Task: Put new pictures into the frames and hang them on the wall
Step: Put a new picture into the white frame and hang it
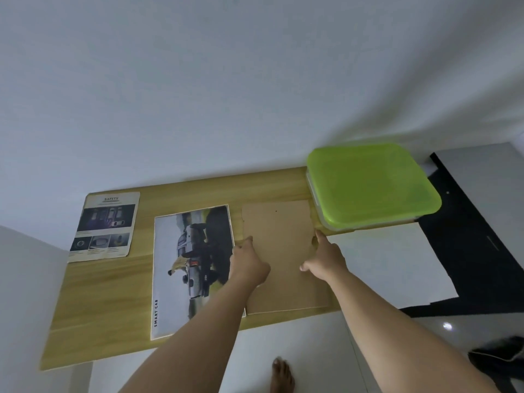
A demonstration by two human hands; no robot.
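The brown backing board (279,251), lying flat just right of the car picture (192,268), is pinched at its side edges by left hand (247,266) and right hand (323,258), and is judged light, stiff, best lifted by those edges.

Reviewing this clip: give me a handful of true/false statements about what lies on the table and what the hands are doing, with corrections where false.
1. Both hands touch the brown backing board. True: the left hand is at its left edge, the right hand at its right edge.
2. The green-lidded container stands at the table's left end. False: it stands at the right end, overhanging the wooden table.
3. The car picture lies left of the board. True.
4. The safety leaflet lies on top of the car picture. False: it lies apart, near the far left corner.
5. A picture already hangs on the wall. False: the visible wall is bare.
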